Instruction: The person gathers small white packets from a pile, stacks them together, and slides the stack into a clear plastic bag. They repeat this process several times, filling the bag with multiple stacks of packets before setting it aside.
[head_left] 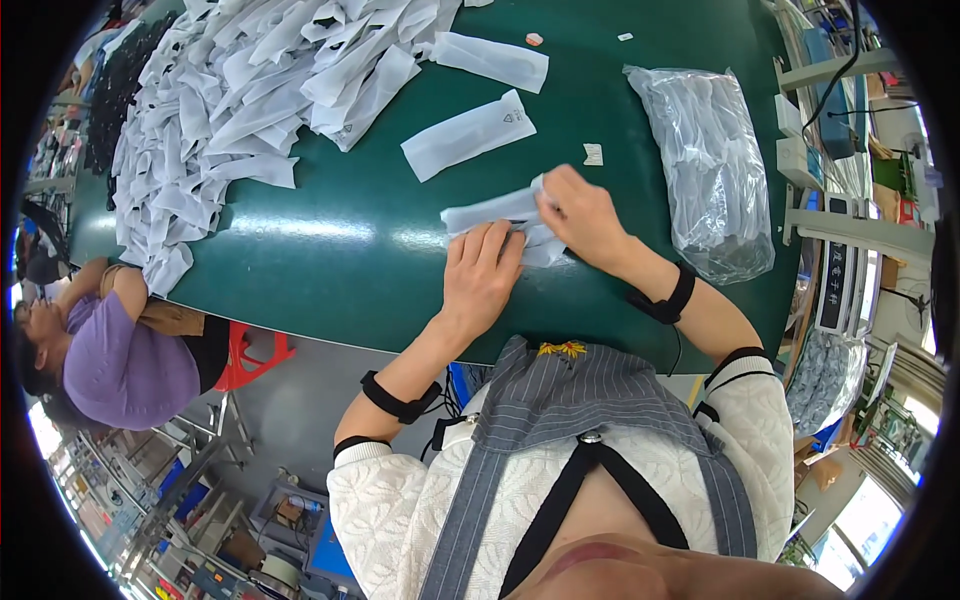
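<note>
A frosted white plastic pouch [490,212] lies on the green table [350,285] in front of me, with more crumpled white plastic [545,250] just beneath it. My left hand [480,275] has its fingers curled over the near side, pressing it against the tabletop. At the pouch's right end my right hand [583,215] is closed in a pinch; the fingertips partly hide what they grip. Beyond my hands rests a flat frosted pouch [468,137] with small dark print. Another pouch [492,62] lies farther off, by the heap.
A large heap of frosted pouches [235,100] covers the far left. To the right lies a clear bag packed with pouches [705,170]. Small paper scraps [593,155] dot the table. A person in purple [130,350] sits at the left edge near a red stool [250,355].
</note>
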